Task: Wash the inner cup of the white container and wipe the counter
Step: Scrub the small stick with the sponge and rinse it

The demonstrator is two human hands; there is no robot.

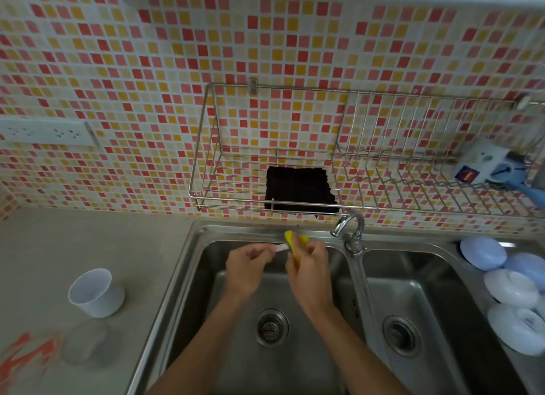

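Observation:
A white cup (95, 293) lies tilted on the grey counter (88, 247) left of the sink, its mouth facing up and left. A clear glass or lid (85, 343) sits just in front of it. Over the left sink basin (224, 321), my left hand (246, 266) pinches a small white strip-like item (281, 248). My right hand (308, 269) grips a yellow sponge (295, 242) pressed against the end of that white item. What the white item is cannot be told.
A faucet (351, 229) stands between the two basins. A wire rack (324, 158) on the tiled wall holds a black cloth (299, 189) and a mug (483, 163). White round lids or bowls (510, 288) line the right edge. An orange-printed item (26, 356) lies at the counter's front left.

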